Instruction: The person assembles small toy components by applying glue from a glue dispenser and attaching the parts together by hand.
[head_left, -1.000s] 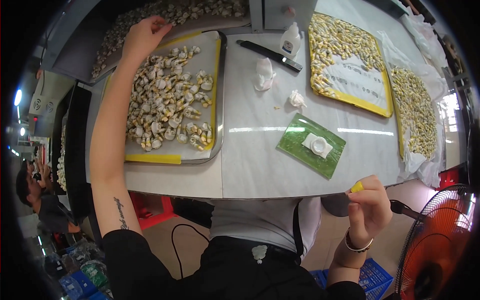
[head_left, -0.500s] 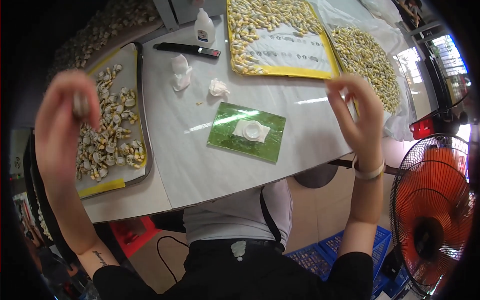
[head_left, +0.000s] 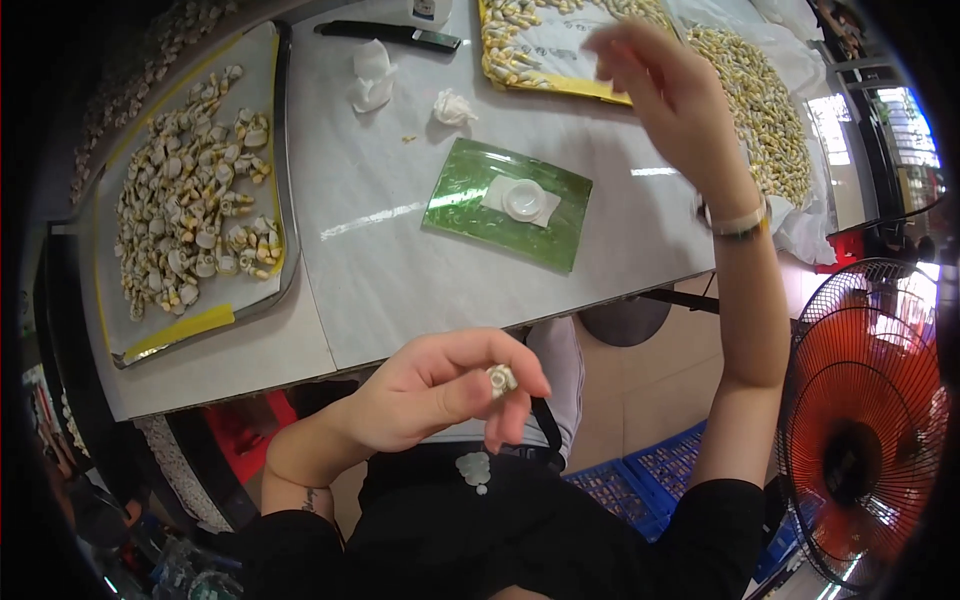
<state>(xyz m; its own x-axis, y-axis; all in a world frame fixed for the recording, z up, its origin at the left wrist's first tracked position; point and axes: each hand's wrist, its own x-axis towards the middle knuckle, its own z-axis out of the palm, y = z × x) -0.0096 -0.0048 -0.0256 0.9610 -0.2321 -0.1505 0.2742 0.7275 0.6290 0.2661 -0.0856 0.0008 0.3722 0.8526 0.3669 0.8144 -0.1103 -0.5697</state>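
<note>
Near the table's front edge, in front of my body, my left hand (head_left: pixel 432 392) is closed with a small white piece (head_left: pixel 502 379) pinched between thumb and fingers. The piece looks like the white-and-yellow ones lying on the left tray (head_left: pixel 196 329). My right hand (head_left: pixel 672 105) is raised at the far right by the yellow-edged tray (head_left: pixel 610 98), its fingers reaching out with nothing visible in them. Between the hands a green plate (head_left: pixel 475 222) lies on the table. On it, a small round white dish (head_left: pixel 524 201) sits on a folded white cloth or paper (head_left: pixel 494 196).
Two crumpled tissues (head_left: pixel 453 108) and a black-handled tool (head_left: pixel 378 32) lie behind the plate. A white bottle (head_left: pixel 430 10) stands beyond them. Many small yellow-white pieces (head_left: pixel 765 120) cover the far right. A fan (head_left: pixel 850 420) and blue crates (head_left: pixel 640 480) are at the lower right.
My left hand has come from above the left tray to the front of my body, holding the piece. The right hand has moved up and away, toward the yellow-edged tray. The view has shifted.
</note>
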